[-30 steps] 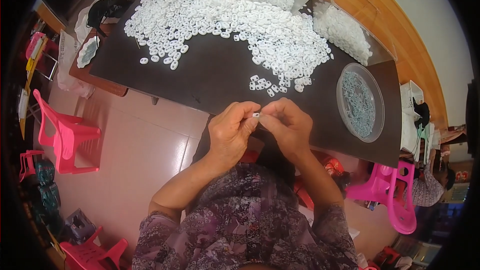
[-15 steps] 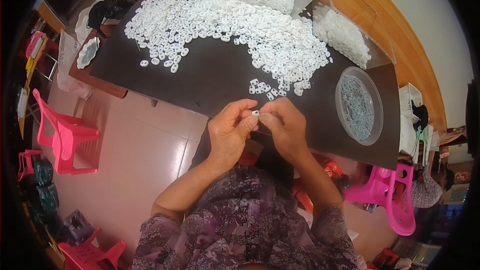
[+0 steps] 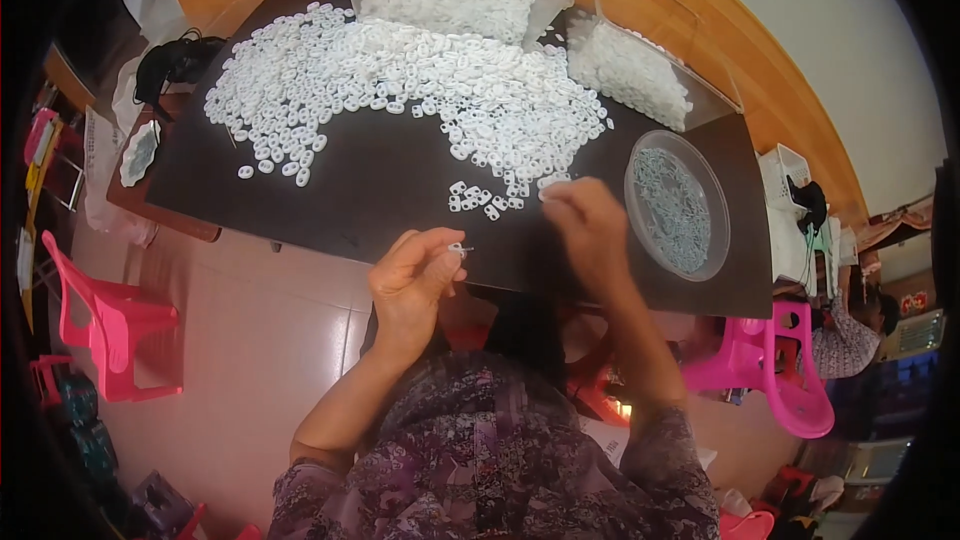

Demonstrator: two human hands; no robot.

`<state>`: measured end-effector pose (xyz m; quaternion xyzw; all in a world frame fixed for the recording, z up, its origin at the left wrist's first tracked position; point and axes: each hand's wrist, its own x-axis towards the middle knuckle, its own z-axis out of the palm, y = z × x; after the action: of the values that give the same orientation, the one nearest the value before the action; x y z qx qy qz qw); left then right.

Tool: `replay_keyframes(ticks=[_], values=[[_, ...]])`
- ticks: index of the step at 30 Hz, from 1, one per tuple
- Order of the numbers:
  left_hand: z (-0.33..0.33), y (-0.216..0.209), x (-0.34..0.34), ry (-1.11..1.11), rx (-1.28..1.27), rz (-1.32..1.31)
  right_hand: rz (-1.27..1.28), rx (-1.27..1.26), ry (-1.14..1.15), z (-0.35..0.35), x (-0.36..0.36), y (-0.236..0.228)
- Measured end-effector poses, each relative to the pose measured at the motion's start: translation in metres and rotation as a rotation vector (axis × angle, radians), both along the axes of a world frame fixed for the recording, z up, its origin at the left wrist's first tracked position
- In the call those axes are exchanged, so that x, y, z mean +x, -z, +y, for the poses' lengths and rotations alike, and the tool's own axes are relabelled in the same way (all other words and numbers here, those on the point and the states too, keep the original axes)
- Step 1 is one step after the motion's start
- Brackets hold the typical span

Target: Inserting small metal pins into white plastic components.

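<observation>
Pinched between the thumb and fingers of my left hand [image 3: 412,290] is a small white plastic piece [image 3: 457,249] with a thin metal screw-like pin sticking out of it. My right hand [image 3: 592,235] reaches over the table, fingertips closed and slightly blurred on a white two-holed oval plastic piece [image 3: 550,182] at the near edge of the heap. Just left of those fingertips lie several loose small rectangular white pieces [image 3: 470,196]. Beyond spreads a wide heap of white two-holed plastic pieces [image 3: 400,65].
A round clear dish of small grey screws [image 3: 676,205] stands right of my right hand. Two clear bins [image 3: 450,2] [image 3: 630,75] of white pieces sit at the back of the dark table [image 3: 360,175]. Pink plastic chairs [image 3: 125,325] stand on the floor, and another person [image 3: 845,335] is at far right.
My hands have parted. The right one has left the left hand's piece and moved forward to the heap's near edge. A pin now shows in the left hand's piece. The view has shifted slightly.
</observation>
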<state>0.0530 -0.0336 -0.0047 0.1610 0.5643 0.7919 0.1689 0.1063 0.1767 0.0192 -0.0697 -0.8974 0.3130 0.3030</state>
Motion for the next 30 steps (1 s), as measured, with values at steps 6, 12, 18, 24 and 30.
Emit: replay_keyframes(ticks=[6,12,18,24,30], values=[[0.008,0.001,0.001,0.052,0.038,-0.092,-0.066,0.338,0.049,0.027,-0.003,0.021],[0.009,0.002,0.002,0.035,0.03,-0.116,-0.006,0.523,0.054,0.028,-0.007,0.03],[0.018,-0.007,0.0,0.069,0.07,-0.209,0.045,0.31,0.042,0.017,-0.002,0.017],[0.027,-0.012,-0.003,0.11,0.082,-0.227,-0.091,-0.493,0.023,0.011,-0.005,0.012],[0.029,-0.013,-0.003,0.093,0.097,-0.231,-0.19,-0.863,-0.068,-0.011,-0.003,-0.002]])
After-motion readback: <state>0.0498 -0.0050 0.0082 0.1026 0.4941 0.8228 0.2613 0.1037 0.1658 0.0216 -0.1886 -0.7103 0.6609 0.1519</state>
